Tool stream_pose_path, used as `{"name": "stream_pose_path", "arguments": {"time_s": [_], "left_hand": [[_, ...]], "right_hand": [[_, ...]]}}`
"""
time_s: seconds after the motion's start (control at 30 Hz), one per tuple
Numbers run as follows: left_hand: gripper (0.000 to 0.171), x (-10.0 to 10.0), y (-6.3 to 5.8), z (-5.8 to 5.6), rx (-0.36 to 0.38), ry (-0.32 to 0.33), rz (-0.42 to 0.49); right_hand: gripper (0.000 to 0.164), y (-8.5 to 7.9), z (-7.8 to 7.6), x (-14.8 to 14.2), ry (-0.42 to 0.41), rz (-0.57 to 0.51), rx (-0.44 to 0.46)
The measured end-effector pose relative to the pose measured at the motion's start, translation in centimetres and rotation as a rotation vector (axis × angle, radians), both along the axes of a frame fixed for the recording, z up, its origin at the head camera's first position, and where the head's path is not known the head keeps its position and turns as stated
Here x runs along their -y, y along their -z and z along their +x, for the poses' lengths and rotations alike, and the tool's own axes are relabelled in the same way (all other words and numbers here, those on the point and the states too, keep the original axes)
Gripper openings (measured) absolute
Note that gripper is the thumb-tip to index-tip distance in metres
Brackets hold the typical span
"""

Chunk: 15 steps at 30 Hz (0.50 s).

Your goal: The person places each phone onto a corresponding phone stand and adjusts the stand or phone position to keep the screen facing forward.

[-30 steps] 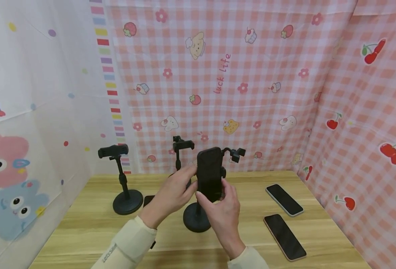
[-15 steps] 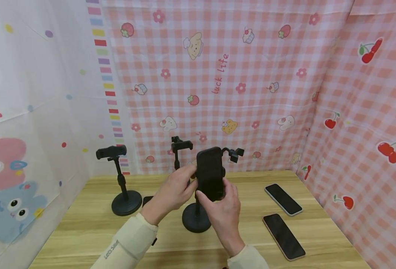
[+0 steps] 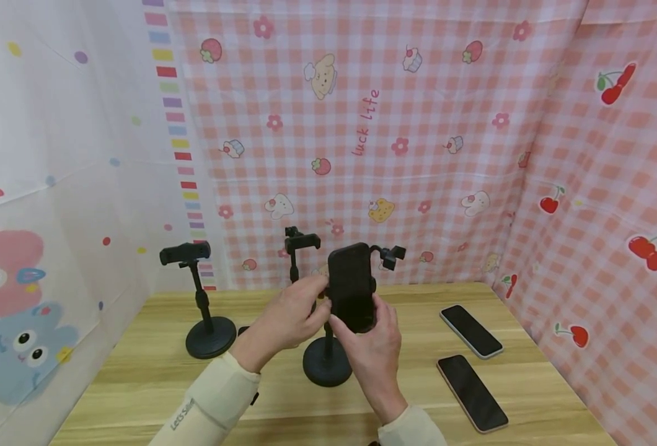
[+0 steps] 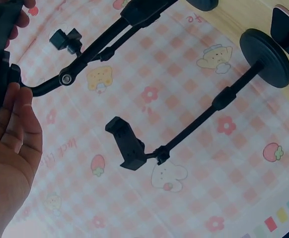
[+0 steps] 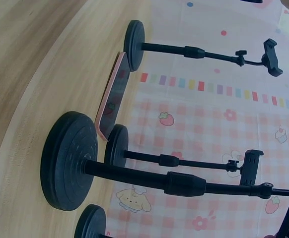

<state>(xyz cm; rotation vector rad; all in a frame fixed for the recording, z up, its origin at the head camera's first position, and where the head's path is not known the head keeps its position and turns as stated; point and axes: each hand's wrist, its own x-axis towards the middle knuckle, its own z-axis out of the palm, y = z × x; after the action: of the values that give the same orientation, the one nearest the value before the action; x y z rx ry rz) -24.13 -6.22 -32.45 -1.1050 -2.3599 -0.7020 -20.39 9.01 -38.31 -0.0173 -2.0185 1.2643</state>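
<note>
A black smartphone (image 3: 351,288) stands nearly upright, its dark screen facing me, at the head of a black phone stand (image 3: 327,365). My right hand (image 3: 370,356) grips its lower end, thumb in front and fingers along the right edge. At the phone's left edge is my left hand (image 3: 292,313). The left wrist view shows that hand's curled fingers (image 4: 23,116) pinching the stand's clamp (image 4: 5,82) beside the phone. How the clamp sits behind the phone is hidden. In the right wrist view only fingertips show at the right border.
Other black phone stands are at the left (image 3: 208,337), at the back (image 3: 302,241) and behind the held phone (image 3: 390,257). Two phones lie at right, one white-edged (image 3: 471,331), one pink-edged (image 3: 472,393). Another phone (image 3: 243,330) is mostly hidden by my left forearm. Patterned cloths surround the wooden table (image 3: 412,371).
The phone has shifted very slightly to the right and leans a little more, with both hands keeping their places on it and the clamp. Otherwise the scene stays the same.
</note>
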Motion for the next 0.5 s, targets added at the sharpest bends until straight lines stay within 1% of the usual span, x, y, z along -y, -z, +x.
{"name": "stream_pose_path", "arguments": {"time_s": [0.17, 0.27, 0.33, 0.5], "left_hand": [[0.019, 0.14, -0.32, 0.13, 0.045, -0.01, -0.021], [0.021, 0.13, -0.44, 0.17, 0.051, -0.019, -0.031], [0.02, 0.11, -0.5, 0.23, 0.057, -0.024, -0.025], [0.019, -0.06, -0.53, 0.42, 0.057, -0.061, 0.004]], "right_hand": [[0.08, 0.1, -0.09, 0.04, 0.012, 0.006, -0.007], [0.081, 0.16, -0.22, 0.08, 0.03, 0.01, -0.013], [0.082, 0.22, -0.31, 0.07, 0.043, 0.016, -0.02], [0.08, 0.36, -0.46, -0.08, 0.059, 0.034, -0.04]]}}
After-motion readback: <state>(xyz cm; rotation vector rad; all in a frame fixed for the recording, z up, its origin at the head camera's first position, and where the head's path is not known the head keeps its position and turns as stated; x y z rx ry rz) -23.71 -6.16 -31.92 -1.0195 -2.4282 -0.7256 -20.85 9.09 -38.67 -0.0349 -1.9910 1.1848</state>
